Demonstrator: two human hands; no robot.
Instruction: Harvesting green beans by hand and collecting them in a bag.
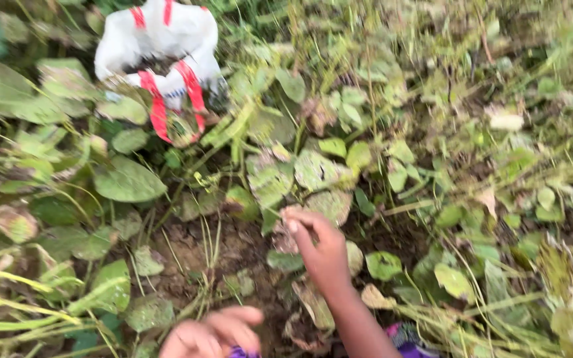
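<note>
Head view: the right hand (323, 248) is stretched into low green plants, its fingertips (294, 224) pinched together on a small pale leaf (285, 233) above bare soil (233, 248). The left hand (213, 331) is seen at the bottom edge, fingers curled loosely, blurred; whether anything is held cannot be told. A white sack with red straps (160, 46) lies well apart, top left.

Soft, even daylight with no hard shadows falls everywhere, while motion blur smears the whole view, worst toward the edges.
</note>
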